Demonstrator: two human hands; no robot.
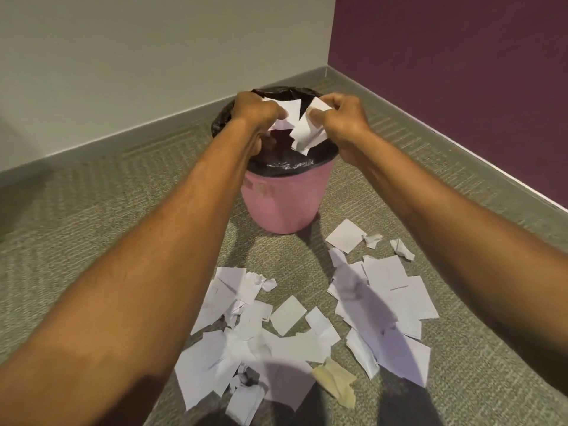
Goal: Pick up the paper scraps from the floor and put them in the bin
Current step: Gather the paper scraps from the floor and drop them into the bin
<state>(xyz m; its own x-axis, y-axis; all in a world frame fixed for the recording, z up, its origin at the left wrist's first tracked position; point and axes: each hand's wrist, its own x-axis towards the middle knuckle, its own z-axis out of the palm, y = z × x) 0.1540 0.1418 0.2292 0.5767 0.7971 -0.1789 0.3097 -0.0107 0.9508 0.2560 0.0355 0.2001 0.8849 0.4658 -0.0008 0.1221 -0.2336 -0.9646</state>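
Above a pink bin [282,201] lined with a black bag [289,164], in the corner of a carpeted room, a person holds torn white paper over the opening. The left hand [258,110] has its fingers [276,111] curled round a flat scrap [290,109]. The right hand [341,115] pinches a crumpled scrap [307,133] just beside it. Many more paper scraps [295,333] lie scattered on the grey-green floor [92,210] in front of the bin, a yellowish piece [335,382] among them.
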